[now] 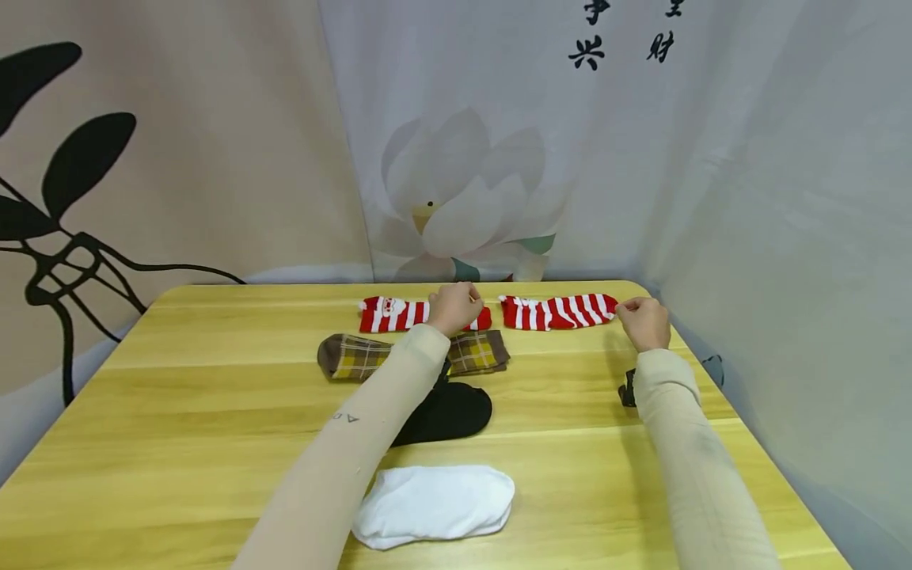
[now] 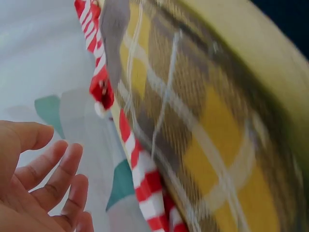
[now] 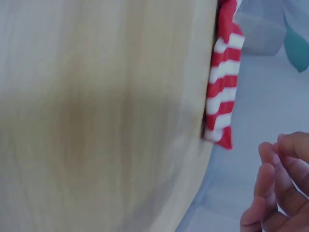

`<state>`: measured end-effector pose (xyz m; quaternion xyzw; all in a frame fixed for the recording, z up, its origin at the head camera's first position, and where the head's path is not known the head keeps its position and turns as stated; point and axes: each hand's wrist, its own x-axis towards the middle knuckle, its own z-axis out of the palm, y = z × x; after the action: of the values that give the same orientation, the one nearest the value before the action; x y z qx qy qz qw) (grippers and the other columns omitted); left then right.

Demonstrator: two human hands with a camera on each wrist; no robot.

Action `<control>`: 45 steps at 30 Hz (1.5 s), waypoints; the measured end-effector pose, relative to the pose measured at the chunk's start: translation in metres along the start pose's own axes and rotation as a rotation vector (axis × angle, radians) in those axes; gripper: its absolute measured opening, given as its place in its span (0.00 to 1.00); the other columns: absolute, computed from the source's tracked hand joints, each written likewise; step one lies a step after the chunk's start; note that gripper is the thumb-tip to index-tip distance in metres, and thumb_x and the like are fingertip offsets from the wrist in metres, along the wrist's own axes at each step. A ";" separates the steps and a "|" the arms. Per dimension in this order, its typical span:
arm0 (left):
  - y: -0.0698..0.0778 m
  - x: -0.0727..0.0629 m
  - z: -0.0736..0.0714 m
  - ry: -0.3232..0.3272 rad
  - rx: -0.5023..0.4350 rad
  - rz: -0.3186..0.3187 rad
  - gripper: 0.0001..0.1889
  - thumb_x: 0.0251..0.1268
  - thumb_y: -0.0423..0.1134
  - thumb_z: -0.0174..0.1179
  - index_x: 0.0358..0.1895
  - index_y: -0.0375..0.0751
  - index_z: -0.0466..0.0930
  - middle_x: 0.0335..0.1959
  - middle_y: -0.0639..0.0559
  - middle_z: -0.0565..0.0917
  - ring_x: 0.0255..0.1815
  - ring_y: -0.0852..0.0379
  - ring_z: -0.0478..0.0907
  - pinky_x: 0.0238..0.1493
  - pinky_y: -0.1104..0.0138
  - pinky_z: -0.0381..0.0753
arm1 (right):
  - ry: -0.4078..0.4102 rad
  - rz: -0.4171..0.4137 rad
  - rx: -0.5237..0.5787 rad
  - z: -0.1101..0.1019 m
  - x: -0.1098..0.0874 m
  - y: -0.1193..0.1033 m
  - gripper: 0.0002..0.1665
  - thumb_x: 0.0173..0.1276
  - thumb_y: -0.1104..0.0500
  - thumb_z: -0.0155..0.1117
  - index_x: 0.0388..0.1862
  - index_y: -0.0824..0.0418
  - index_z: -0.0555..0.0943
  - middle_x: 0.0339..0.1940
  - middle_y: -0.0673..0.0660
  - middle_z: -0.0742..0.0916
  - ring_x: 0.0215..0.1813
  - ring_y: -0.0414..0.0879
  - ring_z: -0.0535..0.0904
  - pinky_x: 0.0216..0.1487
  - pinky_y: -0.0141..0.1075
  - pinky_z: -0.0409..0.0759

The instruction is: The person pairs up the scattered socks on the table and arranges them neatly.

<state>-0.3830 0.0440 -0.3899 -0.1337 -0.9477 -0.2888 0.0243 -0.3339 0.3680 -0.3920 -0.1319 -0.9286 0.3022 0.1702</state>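
Two red-and-white striped socks lie end to end along the table's far edge: the left striped sock [image 1: 395, 314] with a Santa face, and the right striped sock [image 1: 563, 312]. My left hand [image 1: 454, 309] is over the left one and hides part of it. In the left wrist view its fingers [image 2: 67, 164] are loosely bent and hold nothing. Beside the right sock's outer end is my right hand [image 1: 644, 323]. The right wrist view shows its fingers [image 3: 264, 181] relaxed, with a gap between them and the sock.
Nearer me lie a brown-and-yellow plaid sock [image 1: 480, 354], a black sock [image 1: 456, 410] and a white sock [image 1: 438, 503], in a column on the wooden table [image 1: 178, 412]. My left forearm crosses the plaid and black ones. A printed curtain [image 1: 271, 142] hangs behind the table.
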 end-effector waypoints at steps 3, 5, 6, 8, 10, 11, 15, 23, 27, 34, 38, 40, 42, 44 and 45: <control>0.006 0.002 0.011 -0.015 0.011 0.006 0.11 0.71 0.45 0.53 0.44 0.47 0.83 0.29 0.54 0.84 0.39 0.52 0.78 0.54 0.50 0.67 | 0.003 0.016 -0.017 0.001 0.002 0.009 0.19 0.71 0.54 0.54 0.46 0.68 0.83 0.41 0.68 0.86 0.34 0.55 0.80 0.32 0.42 0.76; 0.010 0.003 0.017 -0.014 0.015 0.007 0.10 0.70 0.45 0.54 0.42 0.47 0.84 0.29 0.54 0.84 0.39 0.51 0.77 0.54 0.51 0.67 | -0.009 0.025 -0.019 0.004 0.003 0.013 0.19 0.71 0.54 0.54 0.47 0.68 0.83 0.42 0.68 0.86 0.35 0.56 0.80 0.33 0.43 0.76; 0.012 0.004 0.021 -0.011 0.023 0.006 0.10 0.70 0.45 0.54 0.41 0.48 0.83 0.28 0.55 0.83 0.39 0.52 0.77 0.53 0.51 0.67 | -0.023 0.024 -0.021 0.005 0.004 0.016 0.20 0.71 0.54 0.55 0.48 0.68 0.82 0.43 0.68 0.86 0.37 0.57 0.80 0.35 0.44 0.77; 0.015 0.007 0.027 -0.009 0.040 0.003 0.10 0.71 0.45 0.54 0.35 0.48 0.83 0.22 0.56 0.80 0.36 0.53 0.75 0.52 0.52 0.66 | -0.056 0.016 -0.036 0.009 0.006 0.019 0.20 0.71 0.55 0.55 0.51 0.68 0.81 0.46 0.69 0.85 0.41 0.60 0.81 0.39 0.47 0.77; 0.017 0.010 0.034 -0.010 0.058 0.003 0.14 0.71 0.45 0.54 0.26 0.48 0.79 0.16 0.56 0.74 0.31 0.54 0.71 0.49 0.54 0.65 | -0.084 0.001 -0.050 0.013 0.008 0.021 0.20 0.71 0.56 0.55 0.54 0.68 0.80 0.49 0.69 0.84 0.45 0.62 0.81 0.43 0.50 0.77; 0.018 0.012 0.037 -0.011 0.064 0.004 0.16 0.71 0.45 0.54 0.21 0.47 0.76 0.14 0.56 0.70 0.29 0.54 0.69 0.48 0.55 0.64 | -0.097 -0.007 -0.057 0.014 0.010 0.021 0.21 0.71 0.56 0.54 0.55 0.68 0.79 0.51 0.70 0.84 0.48 0.63 0.80 0.46 0.51 0.77; 0.021 0.019 0.048 -0.005 0.094 0.005 0.24 0.70 0.46 0.55 0.11 0.48 0.66 0.10 0.55 0.64 0.26 0.53 0.66 0.44 0.55 0.61 | -0.131 -0.008 -0.053 0.018 0.016 0.019 0.23 0.73 0.57 0.51 0.61 0.68 0.75 0.57 0.72 0.80 0.55 0.66 0.78 0.53 0.55 0.75; 0.018 0.030 0.057 0.023 0.178 -0.024 0.24 0.67 0.50 0.58 0.10 0.50 0.70 0.11 0.55 0.70 0.30 0.51 0.73 0.50 0.51 0.67 | -0.265 -0.054 -0.161 0.022 0.022 0.011 0.27 0.76 0.59 0.41 0.69 0.72 0.64 0.66 0.75 0.71 0.68 0.69 0.64 0.68 0.57 0.62; 0.017 0.033 0.062 0.005 0.183 -0.046 0.25 0.66 0.52 0.58 0.10 0.50 0.71 0.11 0.55 0.73 0.28 0.52 0.73 0.53 0.47 0.64 | -0.296 -0.037 -0.209 0.025 0.022 0.014 0.27 0.76 0.59 0.41 0.68 0.74 0.64 0.66 0.74 0.71 0.68 0.69 0.64 0.67 0.58 0.63; 0.020 0.033 0.068 -0.019 0.210 -0.074 0.19 0.64 0.51 0.61 0.18 0.46 0.78 0.23 0.51 0.83 0.39 0.47 0.77 0.54 0.45 0.62 | -0.196 -0.061 -0.166 0.033 0.019 0.017 0.20 0.74 0.59 0.50 0.51 0.73 0.79 0.50 0.71 0.84 0.49 0.65 0.79 0.49 0.53 0.76; 0.025 0.034 0.070 -0.035 0.212 -0.082 0.10 0.62 0.47 0.64 0.28 0.46 0.82 0.34 0.49 0.85 0.46 0.44 0.77 0.55 0.45 0.61 | -0.122 -0.022 -0.137 0.028 0.016 0.014 0.15 0.71 0.61 0.56 0.39 0.72 0.83 0.40 0.70 0.86 0.37 0.60 0.81 0.36 0.45 0.77; 0.026 0.034 0.071 -0.042 0.208 -0.082 0.08 0.61 0.46 0.64 0.31 0.46 0.82 0.36 0.49 0.85 0.46 0.45 0.77 0.56 0.45 0.60 | -0.107 0.008 -0.132 0.025 0.015 0.014 0.12 0.69 0.63 0.58 0.35 0.71 0.84 0.38 0.69 0.86 0.35 0.59 0.81 0.33 0.43 0.76; 0.027 0.033 0.071 -0.049 0.194 -0.082 0.08 0.61 0.45 0.65 0.31 0.46 0.82 0.35 0.49 0.85 0.45 0.45 0.76 0.56 0.45 0.60 | -0.093 0.026 -0.137 0.025 0.015 0.016 0.10 0.67 0.64 0.60 0.36 0.71 0.83 0.40 0.70 0.86 0.38 0.61 0.81 0.35 0.44 0.77; 0.026 0.033 0.070 -0.053 0.186 -0.083 0.08 0.61 0.45 0.65 0.30 0.46 0.82 0.34 0.49 0.85 0.44 0.45 0.76 0.55 0.45 0.60 | -0.092 0.041 -0.134 0.026 0.017 0.017 0.11 0.66 0.64 0.61 0.41 0.72 0.83 0.45 0.72 0.85 0.42 0.65 0.81 0.39 0.48 0.79; 0.025 0.033 0.070 -0.057 0.180 -0.082 0.08 0.61 0.44 0.65 0.29 0.46 0.82 0.33 0.49 0.85 0.44 0.45 0.76 0.55 0.45 0.60 | -0.090 0.052 -0.132 0.026 0.017 0.017 0.13 0.66 0.65 0.62 0.45 0.73 0.82 0.48 0.73 0.84 0.46 0.67 0.81 0.43 0.50 0.80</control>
<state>-0.4062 0.1110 -0.4302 -0.1003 -0.9748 -0.1993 -0.0026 -0.3574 0.3735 -0.4182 -0.1531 -0.9496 0.2501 0.1113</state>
